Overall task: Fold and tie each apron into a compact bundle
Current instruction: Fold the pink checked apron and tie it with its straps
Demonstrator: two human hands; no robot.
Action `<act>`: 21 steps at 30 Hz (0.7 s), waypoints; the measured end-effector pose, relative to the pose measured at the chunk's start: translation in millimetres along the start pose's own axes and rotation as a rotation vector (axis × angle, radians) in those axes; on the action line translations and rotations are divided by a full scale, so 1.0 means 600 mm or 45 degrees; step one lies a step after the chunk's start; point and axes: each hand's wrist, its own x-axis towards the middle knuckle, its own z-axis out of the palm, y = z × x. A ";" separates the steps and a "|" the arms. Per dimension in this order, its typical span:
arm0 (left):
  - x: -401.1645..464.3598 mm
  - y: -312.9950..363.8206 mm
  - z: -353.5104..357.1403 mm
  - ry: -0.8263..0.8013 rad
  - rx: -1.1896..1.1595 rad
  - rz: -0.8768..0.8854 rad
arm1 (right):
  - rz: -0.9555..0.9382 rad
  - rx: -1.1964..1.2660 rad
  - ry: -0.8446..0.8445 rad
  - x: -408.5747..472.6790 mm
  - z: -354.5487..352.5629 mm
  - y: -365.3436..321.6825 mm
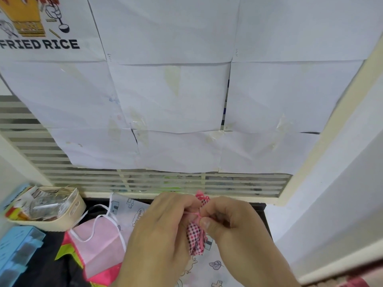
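knot half made, bundle held in the air

while both hands are this close together, i see the checked apron bundle point(196, 235) held between them above the worktop point(51, 251), a thin pink tie point(193, 213) cinched round its middle. my left hand point(163, 230) has its grip closed on the tie and the cloth from the left; my right hand point(234, 226) pinches the tie between thumb and forefinger just beside the crossing.

i judge the main risk is the tie slipping: it is narrow and taut, and if either pinch eases before the knot bites, the folds below could fan open and the bundle would lose its shape. a pull off to one side could also drag the loop toward the top end and off it. i cannot tell whether a full knot is made yet, since the fingers hide it.

below lie more cloths: a pink apron point(101, 235) with a white strap point(97, 220), and a pale printed cloth point(209, 268) under my wrists. a cream basket point(72, 216) of packets sits at the left, a blue box point(16, 247) near it. behind, taped white paper sheets point(176, 96) cover a slatted window point(145, 181), with a fried rice poster point(39, 27) top left.
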 end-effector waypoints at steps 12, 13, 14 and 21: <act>-0.001 -0.014 0.002 0.047 -0.336 -0.474 | 0.244 0.472 -0.030 0.014 0.031 0.023; -0.003 -0.010 -0.004 0.054 -0.281 -0.400 | 0.253 0.482 -0.010 0.016 0.029 0.027; -0.003 -0.005 -0.010 0.022 -0.205 -0.313 | 0.274 0.494 0.016 0.018 0.028 0.030; 0.010 0.003 -0.019 -0.370 -0.103 -0.404 | 0.274 0.523 0.080 0.024 0.037 0.026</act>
